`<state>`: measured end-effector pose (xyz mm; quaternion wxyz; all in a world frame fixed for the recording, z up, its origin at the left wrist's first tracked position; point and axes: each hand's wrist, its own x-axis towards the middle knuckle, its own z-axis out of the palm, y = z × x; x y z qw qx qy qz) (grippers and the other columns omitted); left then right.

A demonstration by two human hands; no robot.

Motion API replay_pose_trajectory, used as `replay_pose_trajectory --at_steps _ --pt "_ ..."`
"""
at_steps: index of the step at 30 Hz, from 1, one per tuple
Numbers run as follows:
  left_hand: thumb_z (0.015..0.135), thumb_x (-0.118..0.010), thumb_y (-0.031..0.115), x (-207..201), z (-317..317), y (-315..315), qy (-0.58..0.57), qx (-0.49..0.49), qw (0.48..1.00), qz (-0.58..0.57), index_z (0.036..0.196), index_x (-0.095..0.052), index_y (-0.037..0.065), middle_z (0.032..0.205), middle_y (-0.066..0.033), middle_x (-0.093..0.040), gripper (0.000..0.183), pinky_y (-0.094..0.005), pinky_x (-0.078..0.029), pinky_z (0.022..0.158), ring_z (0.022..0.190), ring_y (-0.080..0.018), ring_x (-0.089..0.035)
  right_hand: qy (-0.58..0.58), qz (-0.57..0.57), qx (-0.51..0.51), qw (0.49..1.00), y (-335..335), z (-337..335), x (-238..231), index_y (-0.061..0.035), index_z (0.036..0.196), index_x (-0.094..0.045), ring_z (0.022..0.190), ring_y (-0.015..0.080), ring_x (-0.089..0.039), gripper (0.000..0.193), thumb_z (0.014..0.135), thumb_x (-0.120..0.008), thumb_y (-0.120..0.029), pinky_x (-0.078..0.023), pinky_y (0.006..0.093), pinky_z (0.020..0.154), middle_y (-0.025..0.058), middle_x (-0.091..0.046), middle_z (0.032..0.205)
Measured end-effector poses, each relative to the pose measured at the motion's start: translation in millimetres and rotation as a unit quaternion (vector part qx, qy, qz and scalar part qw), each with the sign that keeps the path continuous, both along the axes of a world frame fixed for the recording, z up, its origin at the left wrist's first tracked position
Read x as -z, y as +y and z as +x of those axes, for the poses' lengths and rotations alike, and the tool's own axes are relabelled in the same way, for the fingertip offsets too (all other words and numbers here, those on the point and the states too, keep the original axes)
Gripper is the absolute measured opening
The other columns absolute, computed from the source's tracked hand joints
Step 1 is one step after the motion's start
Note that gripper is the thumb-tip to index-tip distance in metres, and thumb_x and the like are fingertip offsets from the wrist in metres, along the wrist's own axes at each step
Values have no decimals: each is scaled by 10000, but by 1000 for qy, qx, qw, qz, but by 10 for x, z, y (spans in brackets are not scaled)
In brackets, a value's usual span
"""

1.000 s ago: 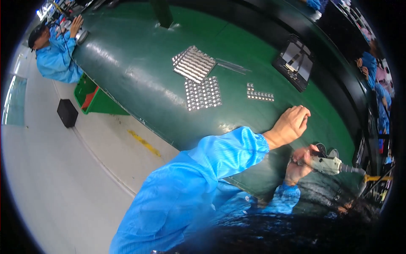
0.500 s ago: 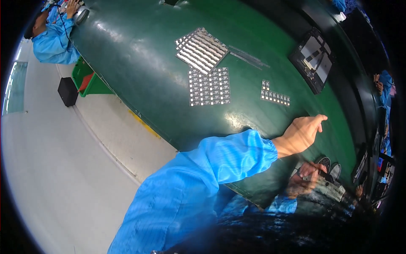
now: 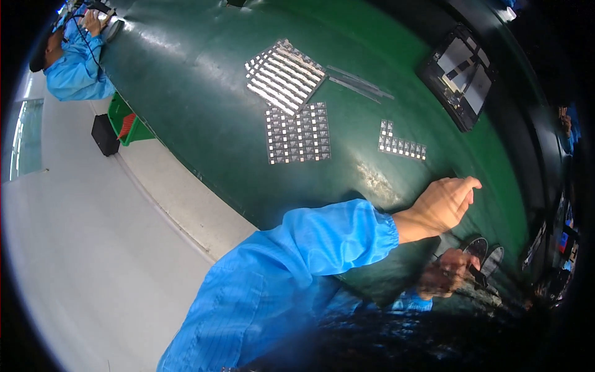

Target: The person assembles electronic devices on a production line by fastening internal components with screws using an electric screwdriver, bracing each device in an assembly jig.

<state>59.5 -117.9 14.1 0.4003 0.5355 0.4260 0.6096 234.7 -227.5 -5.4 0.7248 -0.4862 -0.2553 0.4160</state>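
My left hand (image 3: 437,208), in a blue sleeve, is over the green table with its fingers curled together. Whatever they pinch, if anything, is hidden. Below it my right hand (image 3: 447,273) has its fingers closed round a small black piece (image 3: 478,276), partly blurred. Just past the right fingers sit two round, dark, pale-rimmed dishes (image 3: 476,248). Farther off lies a small L-shaped piece of board (image 3: 401,147) with white squares. Left of it rests a larger black panel sheet (image 3: 299,133) of many small square units, partly under a stack of white-striped sheets (image 3: 288,77).
Thin grey strips (image 3: 359,84) lie beside the stack. An opened black device (image 3: 462,77) with silver inner parts is at the far right. Beyond the table's left edge are a green bin (image 3: 133,124) and a black box (image 3: 105,134). A co-worker (image 3: 77,68) in blue works far left.
The whole view has shifted slightly. My left hand keeps its curled pose. My right hand has turned a little, and the black piece at its fingers now shows more plainly.
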Motion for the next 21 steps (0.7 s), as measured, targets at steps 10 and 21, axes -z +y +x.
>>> replay_pose_trajectory --at_steps 10,21 --pt "873 -540 42 -21 -9 -4 15 66 997 -42 1076 -544 31 892 -104 -655 203 -446 -495 804 865 -329 -635 -68 65 -79 992 57 -173 -144 -64 1213 -517 549 92 -360 333 911 -570 -194 -301 258 533 -23 -395 662" --pt "878 -534 76 -34 -37 -52 25 55 997 -40 1058 -565 36 916 -105 -670 187 -456 -484 804 894 -340 -633 -102 148 -196 964 102 -191 -167 -61 1204 -509 572 90 -355 313 921 -558 -186 -288 251 546 -21 -380 652"
